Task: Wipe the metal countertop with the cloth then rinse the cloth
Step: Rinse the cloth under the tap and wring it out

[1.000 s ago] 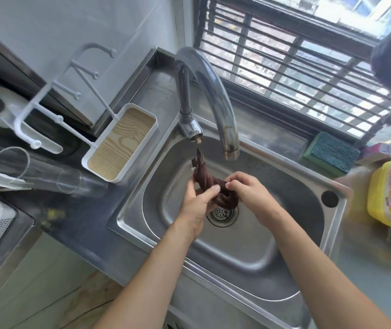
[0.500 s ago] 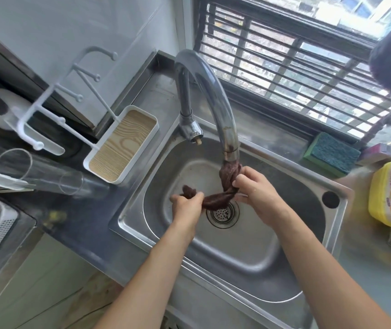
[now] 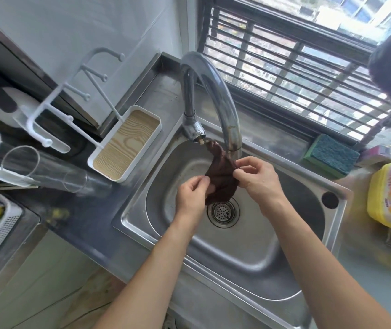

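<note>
Nearest the camera, both forearms reached out over the front rim of the steel sink [image 3: 156, 243]. Above the drain strainer [image 3: 223, 211], the left hand [image 3: 193, 195] pinched the left edge of the dark brown cloth [image 3: 220, 180] between thumb and curled fingers, and the right hand [image 3: 259, 178] pinched its right edge the same way, so the cloth hung half spread between them over the basin. Its upper corner trailed up toward the base of the faucet [image 3: 215, 91], close by the spout end. No running water could be made out.

This looked like the rinsing step, near its end: the cloth was being opened out over the sink, not on the counter. The next move probably calls for shaking it flat or giving it another pass under the spout, keeping drips inside the basin.

Farther off, a white tray [image 3: 128, 143] sat to the left, and a green sponge [image 3: 331, 155] lay by the window ledge at right.
</note>
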The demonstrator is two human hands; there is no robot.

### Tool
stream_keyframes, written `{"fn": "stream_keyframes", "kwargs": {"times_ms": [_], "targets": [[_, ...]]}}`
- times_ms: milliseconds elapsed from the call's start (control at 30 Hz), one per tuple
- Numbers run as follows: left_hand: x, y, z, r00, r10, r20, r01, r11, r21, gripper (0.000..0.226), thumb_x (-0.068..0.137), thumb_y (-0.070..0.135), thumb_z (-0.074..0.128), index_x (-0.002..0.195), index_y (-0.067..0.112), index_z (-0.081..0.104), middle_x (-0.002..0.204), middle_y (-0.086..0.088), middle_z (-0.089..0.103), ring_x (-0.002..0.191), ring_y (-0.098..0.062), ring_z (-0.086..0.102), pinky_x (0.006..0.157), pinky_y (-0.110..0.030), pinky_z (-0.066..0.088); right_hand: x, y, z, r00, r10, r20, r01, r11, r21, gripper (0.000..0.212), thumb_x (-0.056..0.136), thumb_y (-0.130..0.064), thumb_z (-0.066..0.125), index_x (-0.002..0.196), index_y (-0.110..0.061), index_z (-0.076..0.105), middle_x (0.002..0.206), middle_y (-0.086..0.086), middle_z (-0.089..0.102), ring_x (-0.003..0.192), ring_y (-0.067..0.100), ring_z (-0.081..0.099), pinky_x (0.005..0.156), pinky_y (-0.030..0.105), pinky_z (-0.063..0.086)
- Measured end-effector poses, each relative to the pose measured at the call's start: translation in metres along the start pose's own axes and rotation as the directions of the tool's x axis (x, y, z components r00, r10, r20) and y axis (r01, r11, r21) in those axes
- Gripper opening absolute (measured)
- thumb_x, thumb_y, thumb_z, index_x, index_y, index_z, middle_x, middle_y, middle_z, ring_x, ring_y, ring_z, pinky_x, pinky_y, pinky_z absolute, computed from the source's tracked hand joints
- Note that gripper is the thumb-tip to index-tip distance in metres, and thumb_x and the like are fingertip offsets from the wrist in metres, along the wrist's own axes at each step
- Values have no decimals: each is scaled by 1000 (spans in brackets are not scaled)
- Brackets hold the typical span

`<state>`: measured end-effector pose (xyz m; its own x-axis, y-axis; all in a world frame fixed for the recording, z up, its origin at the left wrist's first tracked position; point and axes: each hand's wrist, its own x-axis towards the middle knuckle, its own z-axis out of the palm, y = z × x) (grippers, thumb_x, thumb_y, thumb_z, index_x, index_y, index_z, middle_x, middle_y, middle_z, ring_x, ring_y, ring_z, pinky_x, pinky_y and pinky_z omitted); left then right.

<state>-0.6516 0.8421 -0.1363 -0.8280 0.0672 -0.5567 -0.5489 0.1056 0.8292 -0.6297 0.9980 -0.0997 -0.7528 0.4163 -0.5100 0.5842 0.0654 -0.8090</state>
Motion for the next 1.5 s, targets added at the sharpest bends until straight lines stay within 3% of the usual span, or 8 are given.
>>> {"fn": "stream_keyframes", "kwargs": {"times_ms": [167,333,467,567,833,1000,1167,1500], "targets": [[-3,10,-3,960,245,-139,-215,956,201,26,100,20,47,75,14,52,63,7,48,61,-9,40,62,-33,36,-3,-4,6,1000,-16,-13,16,1000,-27,22,64,-35,65,83,-28,74,76,-5,77,70,14,69,83,45,62],[-8,23,0,942,327,75,-336,917,214,34,103,38,38,87,10,48,79,-4,55,74,-16,51,73,-37,44,-1,-4,12,992,-85,-93,83,996,-20,20,89,-18,56,76,-31,66,65,-15,67,67,11,61,67,34,54],[-7,29,-1,952,238,193,-255,964,70,35,92,45,53,87,13,38,81,-4,45,75,-15,44,72,-42,42,3,5,4,970,-50,238,-10,970,242,6,97,-18,67,102,-20,65,86,-2,74,80,20,68,73,37,55],[-5,31,-5,972,190,136,-171,975,-144,27,89,28,64,95,18,39,86,-8,50,77,-17,49,70,-36,45,2,9,-8,899,-24,437,-77,974,211,47,85,-16,82,126,-15,58,110,16,76,96,25,74,87,37,59],[3,28,-20,985,-169,-23,157,950,-271,14,84,31,62,88,20,54,86,-4,60,79,-21,57,69,-33,46,22,12,-19,981,165,-104,-174,981,-85,22,81,-20,52,76,-13,72,69,1,66,69,21,64,76,44,64],[-4,29,-19,854,-467,227,516,812,-271,26,104,8,41,98,-2,64,76,-15,70,63,-20,70,54,-32,59,7,0,-6,950,204,236,-299,813,500,34,90,-5,36,97,-7,69,101,20,68,86,30,64,78,43,56],[-14,29,-10,802,-400,445,476,876,-71,69,88,61,61,132,7,63,110,-7,69,97,-19,64,78,-32,55,1,4,-3,937,43,345,-197,884,424,21,99,-12,61,119,-7,65,100,13,73,80,22,70,66,34,59],[-2,33,-25,985,-154,-74,141,978,-156,66,97,64,40,133,13,61,138,-4,60,128,-19,55,118,-34,33,4,18,-27,992,83,98,-107,955,275,33,104,-39,58,96,-15,78,91,19,75,78,30,69,76,50,59]]}}
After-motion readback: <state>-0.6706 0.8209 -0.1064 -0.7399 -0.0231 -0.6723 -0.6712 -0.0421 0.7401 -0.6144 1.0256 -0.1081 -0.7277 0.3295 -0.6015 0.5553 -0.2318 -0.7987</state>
